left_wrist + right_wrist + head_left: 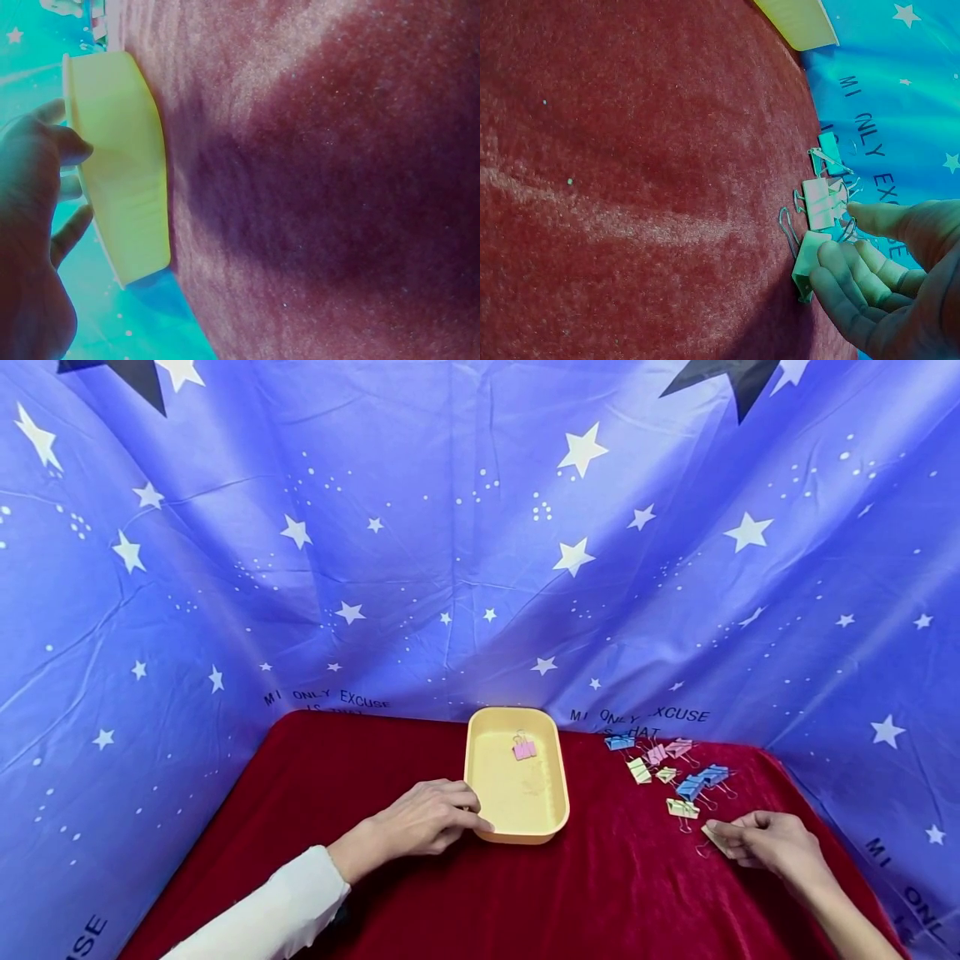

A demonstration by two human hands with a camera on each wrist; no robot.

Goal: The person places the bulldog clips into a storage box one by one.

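Note:
My left hand (pixel 431 817) grips the near left corner of a yellow plastic tray (pixel 564 777). In the left wrist view the thumb lies on the tray's outer wall (pixel 124 172), with other fingers at the rim. One pink binder clip (pixel 524 750) lies inside the tray. Over on the right, my right hand (pixel 776 846) pinches a pale yellow binder clip (pixel 717 839) low over the cloth. In the right wrist view that clip (pixel 808 259) is at the fingertips, its wire handle sticking out; part of the thumb's contact is hidden.
Several loose binder clips lie beyond the right hand: a yellow clip (pixel 682 808), a blue clip (pixel 690 787), a pink clip (pixel 679 747) and others. Dark red cloth (pixel 600 893) covers the table. A blue star-patterned curtain (pixel 450 527) surrounds its back and sides.

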